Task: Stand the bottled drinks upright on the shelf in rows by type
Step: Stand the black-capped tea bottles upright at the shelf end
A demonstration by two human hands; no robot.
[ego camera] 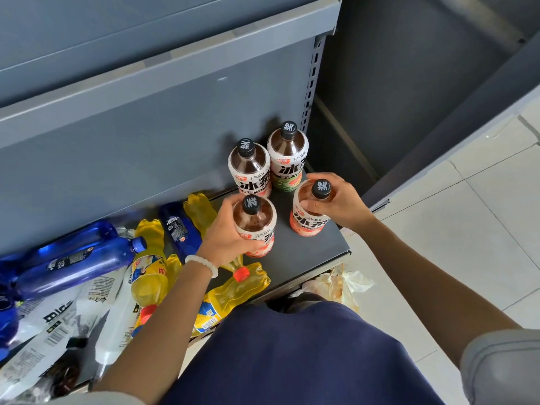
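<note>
Tea bottle (287, 159) label reads "100%", "元气森林" and "冰茶"

A white bead bracelet (202, 265) circles one wrist, a crumpled plastic bag (340, 285) lies on the pale tiled floor (467, 229) beside dark blue trousers (292, 361)

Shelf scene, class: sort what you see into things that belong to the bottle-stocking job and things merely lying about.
Job: four upright iced tea bottles, left hand and right hand each gripping one; lying yellow bottles, blue bottles, white-labelled bottles; shelf.

Lying about: plastic bag on floor.
</note>
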